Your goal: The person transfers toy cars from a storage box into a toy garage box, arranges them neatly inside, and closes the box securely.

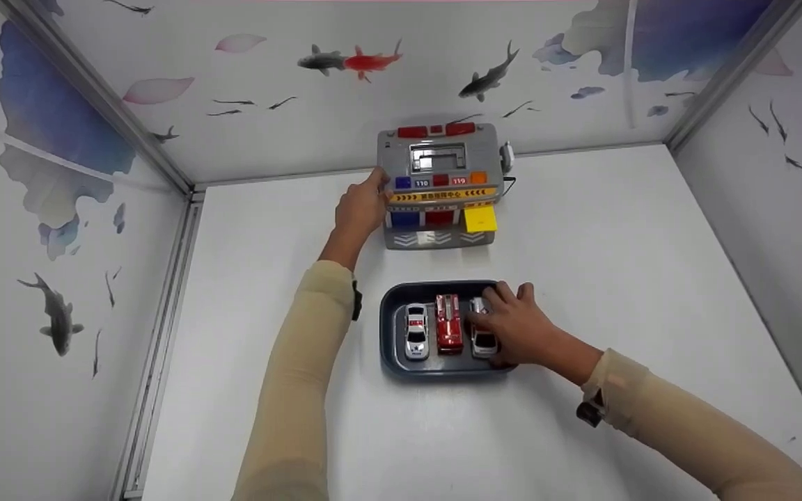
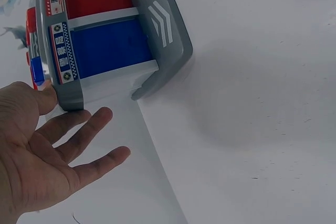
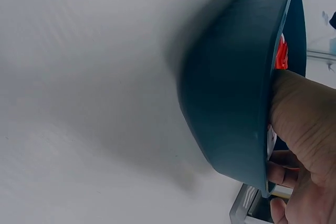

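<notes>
A grey toy garage (image 1: 443, 240) with blue and red doors and an open yellow flap (image 1: 480, 219) stands near the back wall. My left hand (image 1: 363, 205) pinches its left front corner between thumb and forefinger, the other fingers held loosely apart, as the left wrist view shows. In front of it lies a dark blue tray (image 1: 388, 334) holding a white toy police car (image 1: 416, 334), a red toy fire engine (image 1: 449, 327) and a white toy car (image 1: 484, 345). My right hand (image 1: 519, 327) reaches over the tray's right side and grips the white car, its fingers partly hidden by the rim in the right wrist view.
The white tabletop (image 1: 276, 445) meets printed wall panels (image 1: 255, 83) at the back and both sides. A small grey part (image 1: 507, 158) sticks out from the garage's right side. Metal frame strips (image 1: 164, 334) run along the left edge.
</notes>
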